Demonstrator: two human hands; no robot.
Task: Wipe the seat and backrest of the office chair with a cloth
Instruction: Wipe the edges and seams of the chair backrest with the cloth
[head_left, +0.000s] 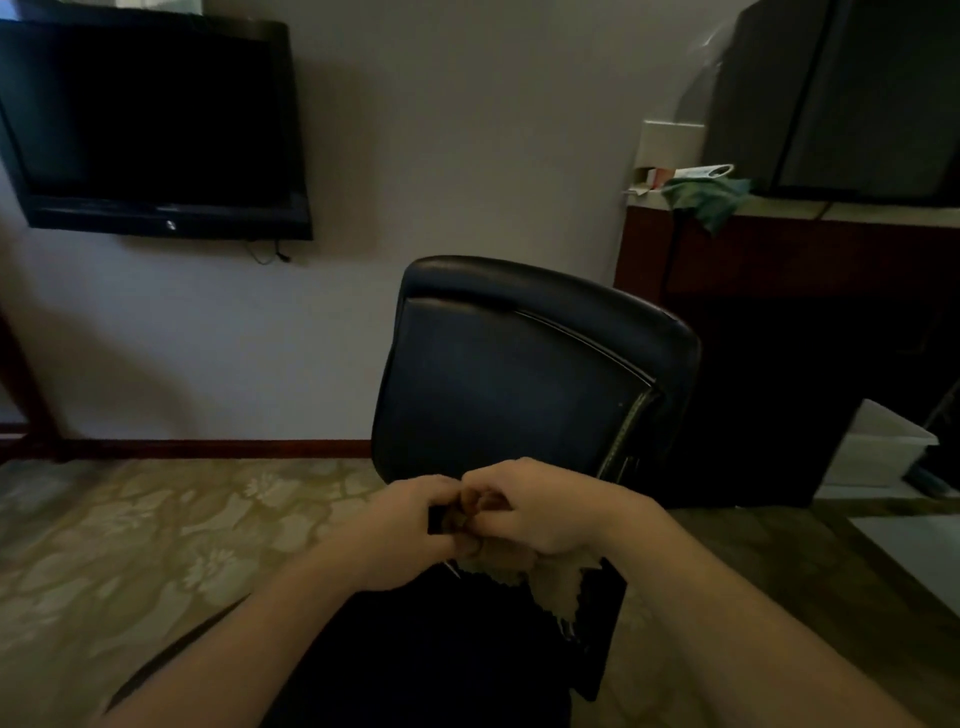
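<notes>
Presently, the office chair stood facing the camera, its black backrest upright and its seat dark and in deep shadow. Both hands were held together in front of the lower edge of the backrest and above the seat. The left hand had its fingers curled inward, thumb closed against them, pinching the bunched part of the cloth. The right hand had its fingers folded down round the same bunch, knuckles uppermost. The two hands touched at the fingertips. The cloth was tan; most of it was gathered between the hands, and a loose, ragged-edged end hung beneath the right hand, over the right-hand part of the seat. Whether that end touched the seat could not be determined.

Behind the chair and to its left, a black television was mounted on the pale wall, screen dark. Behind the chair to its right stood a dark wood counter carrying a crumpled green cloth at its near corner and a large black appliance. On the floor to the right of the chair sat a white bin. Patterned carpet lay to the left of the chair.
</notes>
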